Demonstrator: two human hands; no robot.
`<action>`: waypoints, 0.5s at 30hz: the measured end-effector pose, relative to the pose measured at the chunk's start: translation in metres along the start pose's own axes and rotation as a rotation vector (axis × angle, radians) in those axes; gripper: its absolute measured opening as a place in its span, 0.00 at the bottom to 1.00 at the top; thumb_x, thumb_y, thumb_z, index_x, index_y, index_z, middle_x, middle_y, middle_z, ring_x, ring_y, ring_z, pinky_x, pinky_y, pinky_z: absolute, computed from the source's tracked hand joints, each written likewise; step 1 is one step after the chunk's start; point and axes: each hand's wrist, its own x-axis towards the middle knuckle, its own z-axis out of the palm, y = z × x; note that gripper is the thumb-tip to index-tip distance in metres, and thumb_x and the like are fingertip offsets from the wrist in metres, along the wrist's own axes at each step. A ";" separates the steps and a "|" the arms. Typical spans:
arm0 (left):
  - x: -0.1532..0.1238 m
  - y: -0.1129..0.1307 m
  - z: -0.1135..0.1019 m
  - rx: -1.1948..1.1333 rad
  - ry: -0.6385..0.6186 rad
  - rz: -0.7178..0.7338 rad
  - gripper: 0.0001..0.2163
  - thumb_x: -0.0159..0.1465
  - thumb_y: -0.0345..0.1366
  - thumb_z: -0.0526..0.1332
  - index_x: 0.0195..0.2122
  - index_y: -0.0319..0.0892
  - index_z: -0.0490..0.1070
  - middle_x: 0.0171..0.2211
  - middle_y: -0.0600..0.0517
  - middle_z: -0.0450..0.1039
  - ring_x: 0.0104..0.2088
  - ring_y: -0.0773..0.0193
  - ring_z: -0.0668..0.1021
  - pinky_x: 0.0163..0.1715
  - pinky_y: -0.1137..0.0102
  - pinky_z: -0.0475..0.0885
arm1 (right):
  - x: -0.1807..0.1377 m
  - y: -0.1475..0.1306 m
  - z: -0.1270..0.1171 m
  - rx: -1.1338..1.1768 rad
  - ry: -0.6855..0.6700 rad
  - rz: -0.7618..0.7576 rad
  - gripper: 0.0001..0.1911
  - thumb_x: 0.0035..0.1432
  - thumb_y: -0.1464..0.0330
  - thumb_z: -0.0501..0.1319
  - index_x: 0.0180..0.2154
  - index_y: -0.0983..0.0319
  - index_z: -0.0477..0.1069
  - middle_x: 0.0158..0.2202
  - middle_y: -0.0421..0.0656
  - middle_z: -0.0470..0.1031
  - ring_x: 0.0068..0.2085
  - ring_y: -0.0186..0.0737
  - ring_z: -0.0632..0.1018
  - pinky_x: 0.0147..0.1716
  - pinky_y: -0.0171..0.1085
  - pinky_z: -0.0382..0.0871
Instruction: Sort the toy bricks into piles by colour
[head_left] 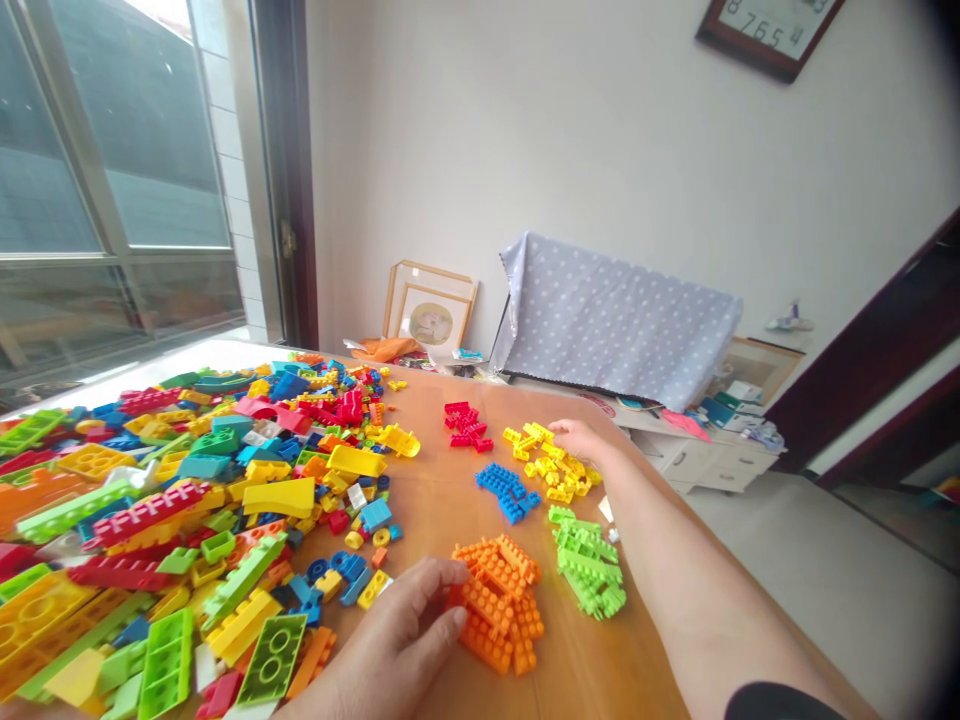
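Observation:
At the left edge of a pile of orange building bricks, my left hand has its thumb and forefinger apart, the fingertips touching or almost touching the pile. My right hand reaches to the far side of a pile of yellow bricks, fingers stretched out over its edge; no brick shows in them. Between the two hands lie a blue pile and a light green pile. A small red pile sits farther back.
A large heap of mixed building bricks covers the left side of the wooden table. Behind the table stand a cloth-covered object and leaning picture frames. A white drawer cabinet is at the right.

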 end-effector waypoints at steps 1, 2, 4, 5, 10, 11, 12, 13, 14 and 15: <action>0.000 0.000 0.000 -0.005 0.001 0.004 0.15 0.69 0.45 0.59 0.53 0.47 0.73 0.51 0.46 0.76 0.53 0.54 0.77 0.57 0.63 0.71 | -0.002 0.001 0.000 -0.005 0.000 0.008 0.22 0.56 0.73 0.62 0.53 0.60 0.77 0.47 0.44 0.83 0.42 0.42 0.82 0.40 0.33 0.75; 0.000 0.000 0.000 -0.007 0.001 0.008 0.15 0.69 0.45 0.59 0.52 0.46 0.74 0.51 0.46 0.76 0.53 0.55 0.77 0.56 0.64 0.72 | -0.003 0.002 0.000 -0.011 0.001 0.014 0.22 0.55 0.73 0.63 0.52 0.60 0.78 0.46 0.44 0.83 0.42 0.43 0.82 0.40 0.34 0.75; 0.000 0.000 0.001 -0.009 0.004 0.015 0.14 0.69 0.45 0.59 0.52 0.46 0.74 0.50 0.47 0.77 0.52 0.55 0.77 0.55 0.65 0.73 | -0.005 0.002 0.002 -0.025 0.010 0.017 0.21 0.55 0.73 0.63 0.51 0.60 0.78 0.44 0.43 0.83 0.42 0.44 0.82 0.41 0.35 0.75; 0.000 0.001 0.001 -0.008 0.007 0.018 0.14 0.69 0.45 0.59 0.52 0.46 0.74 0.50 0.47 0.77 0.52 0.55 0.77 0.55 0.65 0.73 | -0.005 0.000 0.003 -0.032 0.019 0.014 0.21 0.55 0.72 0.63 0.51 0.59 0.78 0.45 0.43 0.83 0.43 0.44 0.82 0.42 0.35 0.75; 0.001 0.002 0.001 -0.007 0.010 0.024 0.15 0.70 0.45 0.59 0.53 0.46 0.73 0.50 0.47 0.76 0.52 0.56 0.77 0.55 0.65 0.73 | -0.008 -0.022 0.006 -0.057 0.090 -0.063 0.19 0.60 0.70 0.61 0.53 0.59 0.77 0.54 0.44 0.80 0.53 0.45 0.79 0.53 0.38 0.71; 0.001 0.002 0.001 -0.011 0.005 0.024 0.15 0.70 0.45 0.59 0.53 0.46 0.73 0.50 0.47 0.77 0.52 0.56 0.77 0.55 0.65 0.73 | -0.011 -0.029 0.007 -0.057 0.098 -0.091 0.19 0.62 0.69 0.60 0.53 0.59 0.77 0.55 0.44 0.79 0.55 0.44 0.78 0.55 0.38 0.70; 0.001 0.002 0.001 -0.015 0.002 0.026 0.15 0.70 0.45 0.58 0.53 0.46 0.73 0.50 0.47 0.77 0.52 0.56 0.77 0.55 0.65 0.73 | -0.014 -0.037 0.009 -0.056 0.097 -0.122 0.19 0.63 0.68 0.59 0.54 0.58 0.77 0.56 0.44 0.78 0.56 0.44 0.77 0.56 0.39 0.69; 0.001 0.002 0.001 -0.020 0.001 0.030 0.14 0.70 0.45 0.58 0.52 0.46 0.74 0.50 0.46 0.77 0.52 0.55 0.77 0.55 0.64 0.73 | -0.019 -0.046 0.012 -0.055 0.085 -0.155 0.19 0.65 0.67 0.58 0.55 0.58 0.76 0.56 0.43 0.78 0.57 0.44 0.77 0.57 0.39 0.68; 0.001 0.002 0.001 -0.023 0.003 0.036 0.14 0.70 0.44 0.58 0.52 0.45 0.74 0.50 0.46 0.77 0.51 0.55 0.78 0.55 0.64 0.73 | -0.026 -0.054 0.015 -0.055 0.062 -0.189 0.19 0.66 0.65 0.57 0.55 0.57 0.76 0.56 0.43 0.78 0.57 0.43 0.77 0.57 0.38 0.68; 0.001 0.002 0.001 -0.025 0.009 0.041 0.14 0.69 0.44 0.59 0.52 0.45 0.74 0.50 0.46 0.77 0.51 0.55 0.78 0.55 0.64 0.72 | -0.033 -0.062 0.018 -0.056 0.030 -0.222 0.19 0.67 0.64 0.57 0.56 0.57 0.76 0.56 0.43 0.79 0.56 0.43 0.78 0.57 0.38 0.69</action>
